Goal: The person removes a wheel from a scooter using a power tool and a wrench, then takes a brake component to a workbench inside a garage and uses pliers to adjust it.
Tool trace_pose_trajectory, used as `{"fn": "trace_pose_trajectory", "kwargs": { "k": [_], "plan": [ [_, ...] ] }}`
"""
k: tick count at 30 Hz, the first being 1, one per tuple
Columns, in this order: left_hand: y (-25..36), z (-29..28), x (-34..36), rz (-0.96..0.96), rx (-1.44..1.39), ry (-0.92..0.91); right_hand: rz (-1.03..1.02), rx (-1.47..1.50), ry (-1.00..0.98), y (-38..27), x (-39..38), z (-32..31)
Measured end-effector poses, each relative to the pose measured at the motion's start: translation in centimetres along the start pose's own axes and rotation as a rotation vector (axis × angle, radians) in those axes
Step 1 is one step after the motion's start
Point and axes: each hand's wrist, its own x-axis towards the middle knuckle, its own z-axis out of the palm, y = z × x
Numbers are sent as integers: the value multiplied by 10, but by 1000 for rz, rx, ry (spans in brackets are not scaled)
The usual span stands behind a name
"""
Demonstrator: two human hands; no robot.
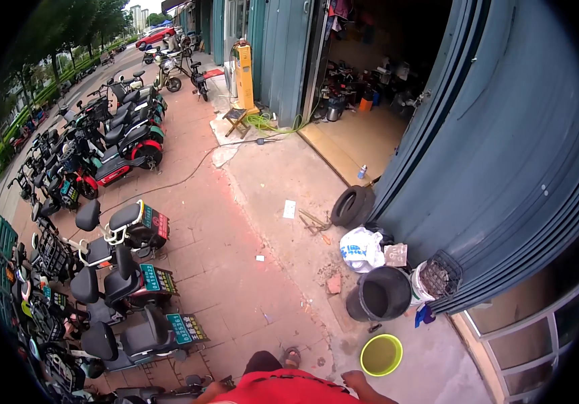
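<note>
The right hand [355, 381] hangs at the picture's lower edge, fingers loosely curled on nothing, just left of the green basin [381, 355] on the pavement. The basin lies forward-right of it, below the black bucket [379, 294]. The left hand is hidden.

- The paved ground [235, 269] carries everything.
- A black bucket [379, 293] stands on it by the blue shutter wall.
- Yellow-green basin [381, 355]: just in front of the bucket.
- White bag [360, 248] and tyre [352, 205]: behind the bucket.
- Parked scooters [124, 283]: well left of the bucket.
</note>
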Motion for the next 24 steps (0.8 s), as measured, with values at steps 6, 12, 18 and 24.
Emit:
{"fn": "trace_pose_trajectory", "kwargs": {
  "k": [6, 12, 18, 24],
  "plan": [
    [-11, -115, 42, -522, -711, 34, 125, 197, -133, -125, 153, -118],
    [-80, -283, 148, -545, -590, -28, -411, -408, -25, -262, 289, -220],
    [-137, -584, 320, -470, -483, 196, -92, 209, 29, -248, 396, -253],
    [-145, -921, 450, -284, -335, 701, 148, 85, -159, -343, 465, -282]
  ]
}}
